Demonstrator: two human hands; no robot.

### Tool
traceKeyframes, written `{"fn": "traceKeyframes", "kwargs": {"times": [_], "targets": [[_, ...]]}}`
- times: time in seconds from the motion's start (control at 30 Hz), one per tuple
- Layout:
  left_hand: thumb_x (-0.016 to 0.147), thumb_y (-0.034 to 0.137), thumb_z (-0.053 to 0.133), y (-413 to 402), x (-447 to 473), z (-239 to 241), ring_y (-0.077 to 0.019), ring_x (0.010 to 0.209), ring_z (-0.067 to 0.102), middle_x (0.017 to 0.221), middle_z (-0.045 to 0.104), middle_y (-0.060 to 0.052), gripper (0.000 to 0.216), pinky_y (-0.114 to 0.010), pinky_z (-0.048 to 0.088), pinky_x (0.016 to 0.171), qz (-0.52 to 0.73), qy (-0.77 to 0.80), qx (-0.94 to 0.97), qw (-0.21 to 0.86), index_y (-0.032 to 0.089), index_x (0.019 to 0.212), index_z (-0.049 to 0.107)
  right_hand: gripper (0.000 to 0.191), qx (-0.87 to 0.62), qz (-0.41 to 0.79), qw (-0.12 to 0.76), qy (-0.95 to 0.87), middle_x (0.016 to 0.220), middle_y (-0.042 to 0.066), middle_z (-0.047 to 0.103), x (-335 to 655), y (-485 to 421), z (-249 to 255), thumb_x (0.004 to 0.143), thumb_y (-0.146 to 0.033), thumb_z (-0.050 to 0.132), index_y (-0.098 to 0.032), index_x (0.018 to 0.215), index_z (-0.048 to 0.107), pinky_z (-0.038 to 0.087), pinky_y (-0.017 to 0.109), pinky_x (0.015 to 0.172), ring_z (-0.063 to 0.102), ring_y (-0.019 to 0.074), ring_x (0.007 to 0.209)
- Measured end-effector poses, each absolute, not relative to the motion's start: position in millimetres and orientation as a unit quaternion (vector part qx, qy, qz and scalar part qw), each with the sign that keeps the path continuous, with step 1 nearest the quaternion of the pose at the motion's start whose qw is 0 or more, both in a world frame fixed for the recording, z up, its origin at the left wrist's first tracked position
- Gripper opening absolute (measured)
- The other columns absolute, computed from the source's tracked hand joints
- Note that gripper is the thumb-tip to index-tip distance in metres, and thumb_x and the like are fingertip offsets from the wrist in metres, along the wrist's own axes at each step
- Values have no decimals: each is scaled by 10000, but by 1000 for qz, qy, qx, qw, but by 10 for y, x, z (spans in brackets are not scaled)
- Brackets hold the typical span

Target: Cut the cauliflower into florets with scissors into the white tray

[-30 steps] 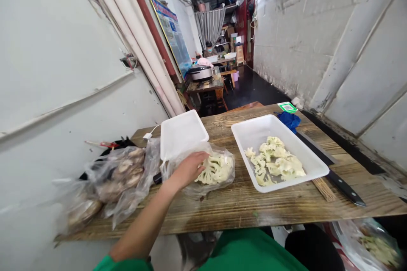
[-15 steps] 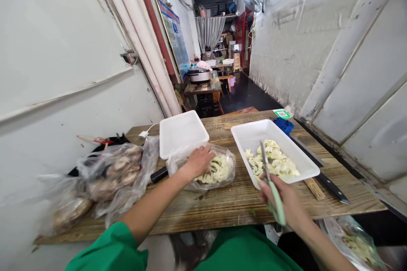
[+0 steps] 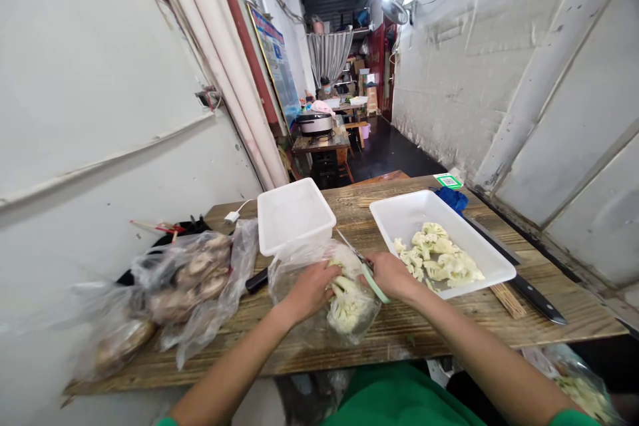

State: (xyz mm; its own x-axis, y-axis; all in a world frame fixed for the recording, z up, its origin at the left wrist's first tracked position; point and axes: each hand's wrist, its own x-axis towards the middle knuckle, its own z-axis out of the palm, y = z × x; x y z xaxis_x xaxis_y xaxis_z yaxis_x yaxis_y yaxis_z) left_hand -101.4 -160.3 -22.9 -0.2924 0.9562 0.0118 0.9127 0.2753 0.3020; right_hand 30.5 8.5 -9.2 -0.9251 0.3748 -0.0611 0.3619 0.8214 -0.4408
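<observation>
My left hand point(image 3: 313, 289) is closed around a piece of cauliflower point(image 3: 348, 306) over a clear plastic bag point(image 3: 294, 261). In my right hand point(image 3: 392, 274) is a pair of scissors with pale green handles point(image 3: 375, 285); the blades point up and left, just above the cauliflower. Whether the blades touch it, I cannot tell. Cut cauliflower florets point(image 3: 446, 259) lie in a white tray point(image 3: 394, 208) to the right of my right hand. Behind the bag stands a deeper white container point(image 3: 294, 213).
Bagged mushrooms point(image 3: 200, 276) lie on the left of the wooden table point(image 3: 294, 361). A black handle point(image 3: 256, 281) sticks out beside the bag. At right are a black-handled knife point(image 3: 539, 299), bamboo skewers point(image 3: 509, 301) and a blue cloth point(image 3: 452, 198). A bag point(image 3: 582, 386) hangs low right.
My right hand has moved left with the scissors, from the tray to the bag. My left hand has lifted a piece of cauliflower. The far person's head has lowered.
</observation>
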Motion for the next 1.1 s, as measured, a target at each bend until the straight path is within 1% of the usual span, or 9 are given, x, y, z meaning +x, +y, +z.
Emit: {"fn": "traceKeyframes", "kwargs": {"times": [0.13,0.27,0.5,0.57,0.63,0.7,0.77,0.93,1.1], "targets": [[745,161,508,-1657,-1000,-75,-241,979,575,1019,627,-78,270,-324,435,839,124,795,585,105,191,1008,563,277,-198,240,42,-949,958,97,725,365,146,-81,759,-246,564,-188,1010,664,412,258,674,668,237,880],[757,205,519,-1743,-1014,110,-236,948,607,986,666,-57,217,-290,440,791,144,794,576,132,206,964,586,289,-237,201,61,-949,925,130,721,465,218,-9,791,-268,542,-167,1043,640,404,282,660,672,272,861],[779,235,527,-1901,-1011,275,-239,1011,615,1077,688,-39,244,-307,447,864,183,791,568,134,234,994,643,304,-216,182,81,-956,926,143,712,480,191,-145,829,-177,497,-145,1115,597,432,307,699,674,269,843],[790,211,495,-1923,-963,257,-258,1054,606,1125,675,-63,296,-331,451,880,155,807,556,122,228,1053,632,256,-223,247,105,-937,874,131,708,473,215,-204,819,-193,527,-143,1057,607,450,313,688,675,265,808],[787,175,471,-1919,-910,225,-277,1097,587,1173,653,-88,357,-357,451,899,134,828,535,106,217,1114,607,199,-227,388,108,-887,753,81,687,465,230,-259,815,-281,568,-156,968,595,469,296,603,670,235,680],[777,145,458,-1892,-870,187,-286,1119,574,1196,635,-103,399,-375,448,912,130,848,506,86,211,1150,582,248,-221,543,83,-806,629,18,634,451,204,-316,792,-398,604,-176,890,555,466,275,494,634,202,540],[772,134,458,-1858,-849,149,-281,1106,579,1180,635,-106,405,-372,450,911,147,857,488,75,214,1153,567,305,-212,629,62,-745,553,-20,589,431,132,-376,753,-459,640,-189,835,525,455,264,433,602,183,470],[787,150,456,-1845,-823,62,-279,1044,602,1126,632,-136,381,-373,464,886,134,862,480,94,179,1161,523,336,-216,706,96,-667,516,-41,561,391,-74,-478,693,-459,684,-192,757,490,442,245,416,560,145,435],[770,170,467,-1876,-765,57,-262,1078,582,1151,614,-121,406,-346,456,900,84,871,473,99,167,1176,490,364,-222,722,83,-650,483,-67,516,396,-53,-490,603,-419,667,-191,838,508,380,229,397,510,132,404]]}}
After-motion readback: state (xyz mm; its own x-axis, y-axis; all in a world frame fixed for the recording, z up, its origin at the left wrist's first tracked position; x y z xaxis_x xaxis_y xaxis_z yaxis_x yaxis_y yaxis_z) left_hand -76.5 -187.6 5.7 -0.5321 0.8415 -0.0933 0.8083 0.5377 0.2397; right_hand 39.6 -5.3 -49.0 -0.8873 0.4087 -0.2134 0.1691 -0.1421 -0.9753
